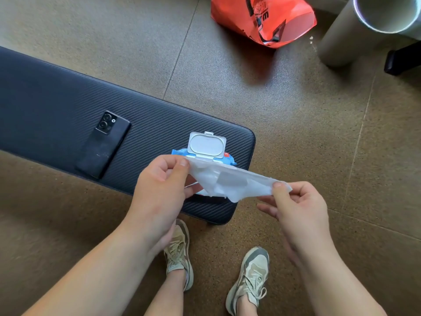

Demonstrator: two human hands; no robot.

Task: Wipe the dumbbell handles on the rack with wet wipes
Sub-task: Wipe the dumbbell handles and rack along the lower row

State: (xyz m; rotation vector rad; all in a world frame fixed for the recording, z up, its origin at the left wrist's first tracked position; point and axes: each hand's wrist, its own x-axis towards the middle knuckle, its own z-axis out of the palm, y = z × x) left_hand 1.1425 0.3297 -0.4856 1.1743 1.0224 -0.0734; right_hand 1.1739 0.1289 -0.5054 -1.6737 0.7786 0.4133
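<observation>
A white wet wipe (230,181) is stretched between both hands above the near end of a dark padded bench (57,99). My left hand (159,185) pinches its left corner and my right hand (296,204) pinches its right corner. Behind the wipe lies the blue wipes pack (180,152) with its white flip lid (206,144) standing open; the wipe hides most of the pack. No dumbbells or rack are in view.
A black phone (104,143) lies face down on the bench, left of the pack. An orange plastic bag (262,18) sits on the brown floor at the top. A grey cylindrical bin (355,30) stands top right. My two shoes (250,277) are below.
</observation>
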